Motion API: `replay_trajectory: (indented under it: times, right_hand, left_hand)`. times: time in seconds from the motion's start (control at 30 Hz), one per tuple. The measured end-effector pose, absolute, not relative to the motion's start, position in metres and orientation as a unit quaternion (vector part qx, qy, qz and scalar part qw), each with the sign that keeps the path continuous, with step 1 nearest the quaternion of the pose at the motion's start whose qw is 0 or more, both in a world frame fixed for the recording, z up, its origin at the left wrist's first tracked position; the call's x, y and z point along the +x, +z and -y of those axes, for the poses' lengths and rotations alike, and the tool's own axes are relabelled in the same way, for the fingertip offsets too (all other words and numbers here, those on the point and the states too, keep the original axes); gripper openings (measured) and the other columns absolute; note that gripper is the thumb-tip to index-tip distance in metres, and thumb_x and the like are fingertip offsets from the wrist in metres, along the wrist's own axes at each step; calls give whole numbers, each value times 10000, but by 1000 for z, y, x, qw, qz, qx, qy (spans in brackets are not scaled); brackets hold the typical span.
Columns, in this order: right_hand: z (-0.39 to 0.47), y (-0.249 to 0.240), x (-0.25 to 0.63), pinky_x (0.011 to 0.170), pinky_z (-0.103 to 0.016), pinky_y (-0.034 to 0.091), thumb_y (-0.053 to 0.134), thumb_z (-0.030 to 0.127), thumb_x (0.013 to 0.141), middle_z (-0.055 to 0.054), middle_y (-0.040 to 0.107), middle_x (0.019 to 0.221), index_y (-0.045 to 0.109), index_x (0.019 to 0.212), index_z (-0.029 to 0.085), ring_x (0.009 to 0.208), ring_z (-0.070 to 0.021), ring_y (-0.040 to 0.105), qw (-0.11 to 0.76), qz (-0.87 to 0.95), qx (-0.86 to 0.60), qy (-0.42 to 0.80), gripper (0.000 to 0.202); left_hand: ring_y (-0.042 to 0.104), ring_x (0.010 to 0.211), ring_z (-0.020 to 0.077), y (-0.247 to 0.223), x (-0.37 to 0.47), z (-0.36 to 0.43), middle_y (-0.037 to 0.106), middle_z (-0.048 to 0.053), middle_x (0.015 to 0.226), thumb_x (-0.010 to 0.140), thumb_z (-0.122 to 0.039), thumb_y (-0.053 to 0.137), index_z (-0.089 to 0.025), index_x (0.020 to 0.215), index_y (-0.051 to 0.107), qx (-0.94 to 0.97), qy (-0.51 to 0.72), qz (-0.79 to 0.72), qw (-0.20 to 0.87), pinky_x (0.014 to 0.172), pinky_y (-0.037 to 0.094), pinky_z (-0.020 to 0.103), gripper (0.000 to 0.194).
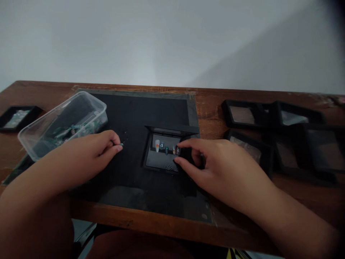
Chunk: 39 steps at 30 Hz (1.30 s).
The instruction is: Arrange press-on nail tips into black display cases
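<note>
An opened black display case (143,158) lies on the dark mat, its lid tilted up at the back. Several false nails stand in a row on its clear film, among them a long pale one with an orange mark (157,145) and a small green one (166,150). My right hand (215,158) reaches in from the right, thumb and index finger at either end of the rightmost false nail (178,150). Left of the case, my left hand (104,149) is closed in a pinch on a tiny greenish piece (122,144), apparently another false nail.
A clear plastic tub (88,102) holding loose greenish pieces stands at the left, partly behind my left forearm. Beyond it lies a small black frame (35,109). Several black window frames (242,124) crowd the right side. The dark mat (121,180) covers the wooden table's middle.
</note>
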State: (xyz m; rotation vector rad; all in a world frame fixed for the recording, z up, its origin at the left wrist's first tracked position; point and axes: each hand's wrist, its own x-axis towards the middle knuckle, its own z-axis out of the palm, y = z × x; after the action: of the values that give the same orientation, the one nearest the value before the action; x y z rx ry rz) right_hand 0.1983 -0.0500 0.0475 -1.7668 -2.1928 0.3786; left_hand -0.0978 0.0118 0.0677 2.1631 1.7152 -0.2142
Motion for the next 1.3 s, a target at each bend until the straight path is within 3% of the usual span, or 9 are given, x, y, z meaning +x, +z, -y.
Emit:
replay_trajectory:
  times: [0.17, 0.3, 0.53, 0.7, 0.83, 0.97, 1.1, 1.3]
  right_hand:
    - [55, 49, 196, 516, -276, 349, 767, 296, 895, 39, 708, 655, 830, 1082, 262, 522, -149, 618, 156, 773, -603, 121, 200]
    - [59, 48, 192, 539, -283, 380, 776, 280, 892, 22, 729, 699, 825, 1090, 240, 541, -160, 641, 177, 785, -586, 96, 208]
    - [67, 50, 189, 551, -264, 408, 738, 239, 959, 47, 747, 748, 797, 1141, 202, 553, -101, 608, 273, 845, -444, 121, 195]
    - [67, 50, 190, 601, -251, 443, 702, 221, 1002, 40, 793, 835, 790, 1149, 199, 648, -97, 676, 303, 851, -412, 120, 173]
    - [67, 48, 191, 587, -251, 431, 700, 217, 1006, 37, 779, 808, 794, 1056, 184, 633, -86, 653, 333, 848, -397, 113, 112]
    - [67, 48, 189, 557, -228, 406, 727, 166, 961, 77, 661, 677, 798, 1062, 174, 543, -50, 545, 367, 825, -401, 152, 124]
    - [66, 50, 186, 550, -204, 399, 716, 151, 951, 107, 540, 606, 802, 1052, 163, 480, -27, 426, 394, 797, -410, 204, 134]
    - [65, 50, 183, 494, -155, 378, 732, 136, 896, 127, 494, 567, 787, 983, 170, 457, -11, 379, 414, 723, -440, 335, 108]
  left_hand:
    - [626, 667, 231, 68, -97, -9, 692, 7, 786, 973, -651, 424, -305, 1005, 621, 806, -73, -545, 219, 626, 458, 344, 399]
    - [645, 726, 204, 71, -82, -3, 707, -11, 836, 1028, -598, 441, -304, 1028, 633, 831, -52, -478, 279, 653, 473, 321, 350]
    - [635, 756, 150, 71, -54, 11, 700, -43, 865, 1067, -523, 491, -298, 1057, 645, 780, 0, -411, 472, 669, 514, 258, 273]
    - [668, 904, 152, 68, -44, 13, 729, -23, 979, 1081, -455, 523, -267, 1092, 668, 718, 39, -376, 584, 787, 546, 244, 238]
    - [585, 807, 117, 65, -43, 13, 656, -33, 904, 1079, -439, 559, -242, 1069, 653, 688, 67, -357, 628, 704, 484, 200, 219]
    - [447, 705, 104, 60, -44, 15, 588, -45, 814, 1067, -468, 589, -232, 1045, 647, 663, 95, -363, 647, 623, 394, 190, 245]
    - [434, 708, 108, 57, -40, 17, 600, -29, 812, 1060, -448, 601, -219, 1014, 659, 651, 127, -373, 649, 622, 376, 196, 240]
    - [263, 561, 78, 57, -34, 15, 394, -73, 668, 1050, -490, 621, -205, 963, 635, 597, 127, -369, 701, 475, 230, 167, 298]
